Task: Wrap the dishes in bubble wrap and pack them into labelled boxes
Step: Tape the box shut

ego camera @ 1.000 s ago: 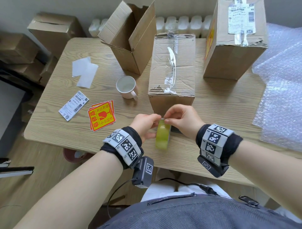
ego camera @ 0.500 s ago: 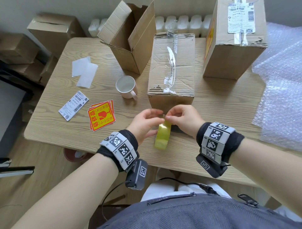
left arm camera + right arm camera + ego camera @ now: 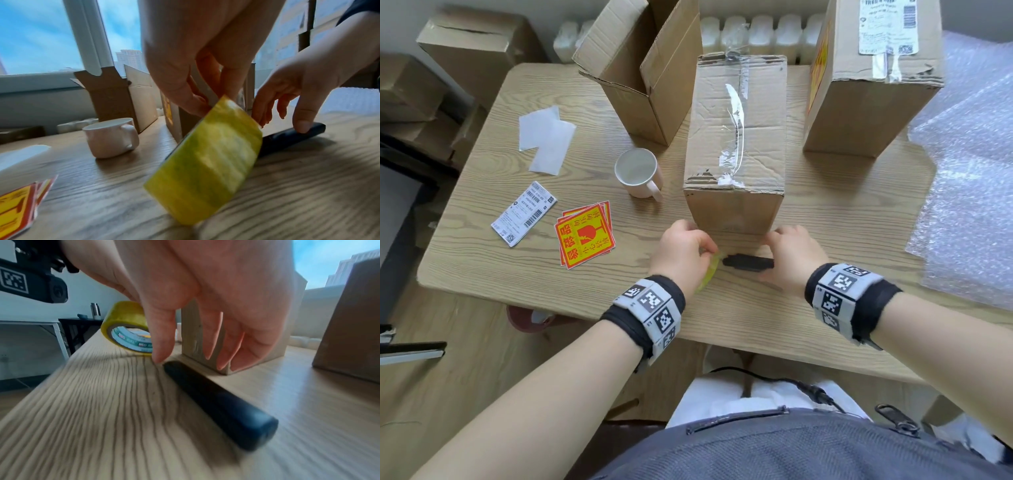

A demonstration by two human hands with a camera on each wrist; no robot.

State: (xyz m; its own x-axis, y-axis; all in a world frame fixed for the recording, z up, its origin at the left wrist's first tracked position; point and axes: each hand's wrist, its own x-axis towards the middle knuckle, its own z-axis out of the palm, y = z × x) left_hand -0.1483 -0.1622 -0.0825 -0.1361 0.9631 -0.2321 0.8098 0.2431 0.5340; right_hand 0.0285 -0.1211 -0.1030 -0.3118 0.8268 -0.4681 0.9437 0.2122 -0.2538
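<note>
My left hand pinches the top of a yellow tape roll, which tilts with its lower edge at the table; the left wrist view shows the tape roll under thumb and fingers. My right hand hovers open over a black marker-like stick lying on the table. In the right wrist view its thumb tip touches down by the stick. A white mug stands unwrapped, left of a taped-up box. An open box stands behind it.
A tall labelled box stands back right, with bubble wrap sheets at the right edge. Red-and-yellow fragile stickers, a shipping label and white papers lie on the left. More boxes sit on the floor, left.
My right hand let go of the tape's end and moved right, down onto the black stick. My left hand carried the roll lower and to the left, tilting it.
</note>
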